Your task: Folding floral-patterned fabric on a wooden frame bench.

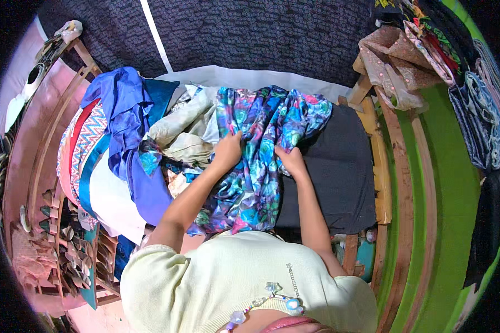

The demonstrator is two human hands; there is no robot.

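A shiny floral cloth [255, 183] in blue, purple, pink and green lies bunched and creased in front of me; its folds hide whether it is a garment. My left hand [229, 150] is closed on its left part, fingers partly hidden in the folds. Toward its right side, my right hand [290, 161] pinches the cloth between thumb and fingers. Just left of the floral cloth lies a heap of crumpled cream and beige fabric [186, 125]. To its right, a flat black cloth [333, 172] covers the surface beneath.
Farther left, a blue-violet cloth [125, 122] drapes over a zigzag-patterned fabric [91, 139] and a white cloth [114, 194]. A wooden frame [380, 166] borders the right side. Clothes [475, 116] hang at the far right, and a dark patterned curtain [261, 39] spans the back.
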